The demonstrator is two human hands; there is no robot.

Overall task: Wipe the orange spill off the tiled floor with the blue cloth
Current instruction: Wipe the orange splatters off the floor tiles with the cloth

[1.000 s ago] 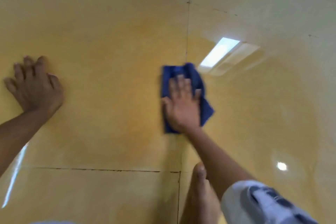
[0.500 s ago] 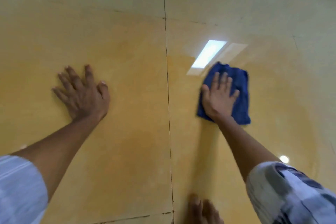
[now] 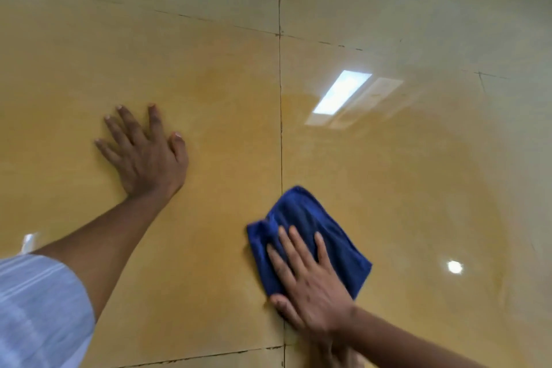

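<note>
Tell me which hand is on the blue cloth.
The right hand, its fingers spread flat on the blue cloth. The left hand rests on the bare floor.

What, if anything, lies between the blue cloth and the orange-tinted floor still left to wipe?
Nothing visible does. The right hand presses the blue cloth flat on the tiled floor, beside the vertical grout line. The left hand rests flat on the neighbouring tile, apart from the cloth.
</note>
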